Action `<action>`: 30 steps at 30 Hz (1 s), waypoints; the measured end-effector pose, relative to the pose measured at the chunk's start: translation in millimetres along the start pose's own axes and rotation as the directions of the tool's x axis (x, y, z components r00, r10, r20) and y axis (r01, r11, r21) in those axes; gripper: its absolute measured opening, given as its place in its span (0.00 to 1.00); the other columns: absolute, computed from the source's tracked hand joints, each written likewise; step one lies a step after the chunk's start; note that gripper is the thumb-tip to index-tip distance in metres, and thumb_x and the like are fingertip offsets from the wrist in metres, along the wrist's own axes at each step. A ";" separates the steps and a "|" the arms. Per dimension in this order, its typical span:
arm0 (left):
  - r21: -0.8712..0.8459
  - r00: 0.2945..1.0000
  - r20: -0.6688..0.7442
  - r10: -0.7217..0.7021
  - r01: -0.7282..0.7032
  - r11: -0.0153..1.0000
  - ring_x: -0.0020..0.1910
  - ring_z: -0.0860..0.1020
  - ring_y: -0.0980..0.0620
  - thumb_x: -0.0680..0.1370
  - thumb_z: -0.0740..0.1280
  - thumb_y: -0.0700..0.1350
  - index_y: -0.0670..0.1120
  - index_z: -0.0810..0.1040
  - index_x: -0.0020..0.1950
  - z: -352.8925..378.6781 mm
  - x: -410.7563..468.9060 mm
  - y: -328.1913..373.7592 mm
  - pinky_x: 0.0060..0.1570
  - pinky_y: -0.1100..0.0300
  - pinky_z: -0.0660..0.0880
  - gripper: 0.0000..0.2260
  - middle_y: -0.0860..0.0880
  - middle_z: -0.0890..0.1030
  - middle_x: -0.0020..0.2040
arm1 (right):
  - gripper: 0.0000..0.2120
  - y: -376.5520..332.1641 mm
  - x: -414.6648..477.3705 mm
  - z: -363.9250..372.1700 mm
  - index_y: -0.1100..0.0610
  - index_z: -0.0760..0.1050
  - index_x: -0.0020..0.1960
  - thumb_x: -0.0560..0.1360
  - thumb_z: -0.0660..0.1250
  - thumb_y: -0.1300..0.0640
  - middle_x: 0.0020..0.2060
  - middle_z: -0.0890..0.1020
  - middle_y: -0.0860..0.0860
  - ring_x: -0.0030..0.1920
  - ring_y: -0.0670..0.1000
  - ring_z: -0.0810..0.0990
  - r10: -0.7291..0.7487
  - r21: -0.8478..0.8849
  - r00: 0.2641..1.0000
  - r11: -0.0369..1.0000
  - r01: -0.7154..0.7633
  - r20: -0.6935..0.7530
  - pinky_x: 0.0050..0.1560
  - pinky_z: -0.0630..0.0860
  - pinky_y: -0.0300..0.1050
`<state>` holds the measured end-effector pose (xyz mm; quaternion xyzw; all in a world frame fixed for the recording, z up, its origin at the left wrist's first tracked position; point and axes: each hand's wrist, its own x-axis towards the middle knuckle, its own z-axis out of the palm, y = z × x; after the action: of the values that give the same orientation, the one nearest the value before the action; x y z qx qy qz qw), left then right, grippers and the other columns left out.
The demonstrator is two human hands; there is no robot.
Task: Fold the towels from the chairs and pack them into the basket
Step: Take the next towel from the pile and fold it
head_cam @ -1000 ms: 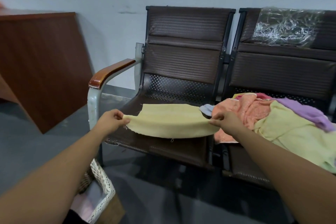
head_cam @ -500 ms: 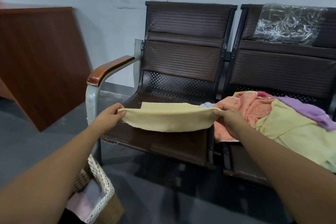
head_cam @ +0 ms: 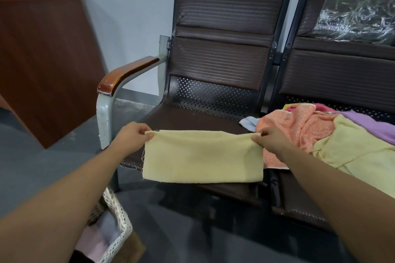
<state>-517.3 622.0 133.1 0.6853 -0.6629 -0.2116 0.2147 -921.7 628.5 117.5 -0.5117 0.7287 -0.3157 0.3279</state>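
The left hand (head_cam: 130, 134) and right hand (head_cam: 269, 139) each pinch a top corner of the folded yellow towel (head_cam: 202, 157), which hangs in front of the left chair seat (head_cam: 192, 119); the basket (head_cam: 119, 226) stands below.

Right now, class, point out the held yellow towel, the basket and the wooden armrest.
yellow towel (head_cam: 201, 160), head view, middle of the hanging cloth.
basket (head_cam: 125, 227), head view, white woven rim.
wooden armrest (head_cam: 128, 71), head view, top surface.
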 end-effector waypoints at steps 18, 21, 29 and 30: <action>0.116 0.921 0.115 -0.372 0.359 0.926 0.53 0.78 0.39 0.77 0.71 0.54 0.36 0.72 0.51 77.4 87.3 -12.6 0.38 0.54 0.67 0.21 0.36 0.78 0.60 | 0.27 -4.2 43.3 140.7 0.59 0.64 0.75 0.82 0.58 0.44 0.74 0.65 0.58 0.72 0.59 0.66 -0.253 -0.468 0.929 0.809 0.356 0.268 0.71 0.65 0.53; 0.202 0.903 0.164 -0.397 0.363 0.910 0.46 0.74 0.44 0.77 0.71 0.54 0.40 0.69 0.48 81.0 80.2 -2.0 0.42 0.55 0.69 0.19 0.44 0.75 0.49 | 0.30 -9.6 26.9 162.0 0.56 0.59 0.78 0.82 0.53 0.40 0.79 0.58 0.57 0.79 0.56 0.55 -0.252 -0.524 0.893 0.737 0.426 0.372 0.78 0.51 0.57; 0.030 0.904 0.222 -0.366 0.368 0.929 0.53 0.78 0.44 0.79 0.69 0.47 0.41 0.78 0.64 74.0 72.7 2.4 0.52 0.54 0.74 0.16 0.43 0.81 0.60 | 0.30 1.0 18.8 165.1 0.53 0.50 0.82 0.84 0.44 0.40 0.81 0.48 0.56 0.81 0.54 0.45 -0.250 -0.568 0.832 0.631 0.528 0.496 0.79 0.39 0.53; 0.006 0.914 0.207 -0.349 0.356 0.935 0.53 0.77 0.44 0.79 0.68 0.46 0.42 0.77 0.65 71.9 70.9 3.2 0.52 0.54 0.74 0.16 0.44 0.80 0.59 | 0.30 0.8 17.3 165.1 0.54 0.50 0.82 0.84 0.45 0.41 0.81 0.48 0.57 0.81 0.55 0.45 -0.255 -0.562 0.830 0.635 0.531 0.496 0.80 0.40 0.52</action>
<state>-559.0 550.0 75.7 0.7646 -0.5435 -0.3267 0.1148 -794.4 591.6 17.6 -0.7936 0.5840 0.0104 0.1703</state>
